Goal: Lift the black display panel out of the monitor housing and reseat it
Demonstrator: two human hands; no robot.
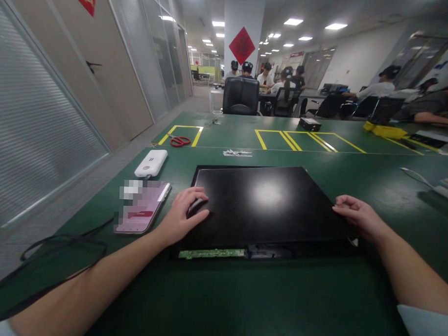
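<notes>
A flat black screen panel (259, 203) lies slightly askew over a black frame (298, 252) on the table. Along the frame's near edge a green circuit board strip (211, 254) shows. My left hand (184, 210) rests over the panel's left edge, thumb and fingers apart, with the fingertips on its dark surface. At the opposite edge, my right hand (360, 217) has its thumb and fingers closed on the panel's right rim. A small pale piece (353, 242) is visible below that hand, at the frame's right corner; its kind is unclear.
Left of the panel lie a phone (143, 209), a white power bank (151, 163) and a black cable (65, 238). Red-handled scissors (180, 141), small white pieces (237, 153) and a black box (310, 124) are farther back. A chair (241, 96) stands beyond the green table (241, 306).
</notes>
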